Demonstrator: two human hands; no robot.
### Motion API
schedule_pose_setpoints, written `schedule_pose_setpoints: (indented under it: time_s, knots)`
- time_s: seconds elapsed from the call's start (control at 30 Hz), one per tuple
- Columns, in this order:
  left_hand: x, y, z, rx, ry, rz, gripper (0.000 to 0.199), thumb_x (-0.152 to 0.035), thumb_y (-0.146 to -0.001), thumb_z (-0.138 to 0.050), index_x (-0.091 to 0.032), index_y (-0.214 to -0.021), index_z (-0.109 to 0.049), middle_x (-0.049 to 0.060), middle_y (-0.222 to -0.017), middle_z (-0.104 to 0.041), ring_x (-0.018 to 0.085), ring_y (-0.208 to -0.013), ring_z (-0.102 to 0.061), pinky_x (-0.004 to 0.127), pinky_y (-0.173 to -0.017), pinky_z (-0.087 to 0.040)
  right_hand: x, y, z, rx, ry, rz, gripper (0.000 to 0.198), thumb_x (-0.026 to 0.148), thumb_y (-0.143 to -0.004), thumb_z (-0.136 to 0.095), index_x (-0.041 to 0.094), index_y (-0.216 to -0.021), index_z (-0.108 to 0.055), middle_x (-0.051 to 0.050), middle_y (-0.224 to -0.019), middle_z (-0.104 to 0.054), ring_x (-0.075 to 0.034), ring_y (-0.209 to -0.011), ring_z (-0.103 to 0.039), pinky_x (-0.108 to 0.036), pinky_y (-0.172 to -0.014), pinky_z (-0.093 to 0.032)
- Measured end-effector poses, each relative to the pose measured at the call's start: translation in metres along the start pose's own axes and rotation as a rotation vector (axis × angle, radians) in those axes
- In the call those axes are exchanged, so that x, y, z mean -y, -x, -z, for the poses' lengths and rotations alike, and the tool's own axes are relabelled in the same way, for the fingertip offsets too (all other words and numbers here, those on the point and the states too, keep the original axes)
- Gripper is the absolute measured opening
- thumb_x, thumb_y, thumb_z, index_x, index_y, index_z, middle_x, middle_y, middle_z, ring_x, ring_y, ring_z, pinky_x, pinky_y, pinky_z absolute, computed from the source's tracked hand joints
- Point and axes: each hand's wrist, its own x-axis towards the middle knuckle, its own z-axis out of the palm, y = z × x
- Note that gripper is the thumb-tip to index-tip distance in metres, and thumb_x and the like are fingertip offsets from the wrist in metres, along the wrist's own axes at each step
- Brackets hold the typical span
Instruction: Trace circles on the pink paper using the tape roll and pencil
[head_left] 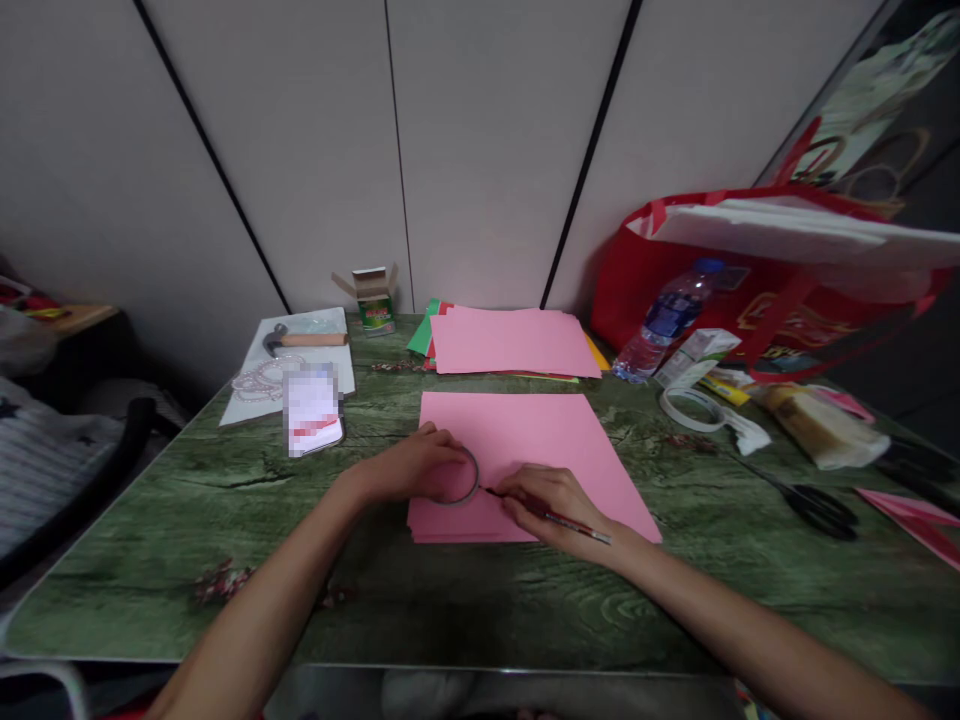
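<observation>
A stack of pink paper (pixel 544 430) lies on the green wood-patterned table in front of me. On its left part rests a thin grey ring (pixel 477 482), flat on the top sheet. My left hand (pixel 412 462) grips the ring from the left with bent fingers, partly covering its left side. Between the closed fingers of my right hand (pixel 551 500) is a slim pencil (pixel 577 527), its dark tip touching or very near the ring's right edge. The palm side of my right hand lies against the paper.
Behind is a second pile of pink and coloured sheets (pixel 514 342). To the left are a blurred phone (pixel 311 410), a hammer (pixel 315 340) and a small box (pixel 375 308). Rightward stand a water bottle (pixel 667 320), red bag (pixel 622 270), tape roll (pixel 690 427) and scissors (pixel 817 510).
</observation>
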Motion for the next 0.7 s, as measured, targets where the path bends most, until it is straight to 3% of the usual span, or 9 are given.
schedule_pose_setpoints:
  time_s: [0.17, 0.4, 0.7]
  knots:
    - [0.002, 0.000, -0.002, -0.015, 0.006, -0.027, 0.043, -0.022, -0.075, -0.065, -0.026, -0.117, -0.056, 0.005, -0.114, -0.054, 0.023, -0.105, -0.045, 0.035, -0.094, -0.035, 0.009, -0.003, 0.000, 0.033, 0.053, 0.045, 0.012, 0.021, -0.086, -0.050, 0.018, -0.090, -0.060, -0.003, -0.071, -0.065, -0.014, -0.063, -0.060, -0.025, -0.059, -0.046]
    - [-0.001, 0.002, 0.000, 0.002, -0.022, -0.016, 0.040, -0.024, -0.077, -0.064, -0.026, -0.116, -0.056, 0.003, -0.114, -0.053, 0.021, -0.104, -0.044, 0.032, -0.093, -0.035, 0.020, -0.010, 0.000, 0.112, 0.074, 0.121, 0.011, 0.019, -0.086, -0.049, 0.018, -0.089, -0.059, -0.002, -0.073, -0.066, -0.013, -0.065, -0.060, -0.025, -0.062, -0.044]
    - [-0.001, 0.002, -0.002, -0.015, -0.025, -0.011, 0.044, -0.016, -0.075, -0.064, -0.025, -0.116, -0.054, 0.004, -0.113, -0.054, 0.021, -0.103, -0.045, 0.032, -0.093, -0.035, 0.030, -0.017, -0.015, 0.104, 0.150, 0.207, 0.011, 0.018, -0.084, -0.048, 0.019, -0.092, -0.055, -0.002, -0.076, -0.066, -0.014, -0.067, -0.060, -0.024, -0.060, -0.042]
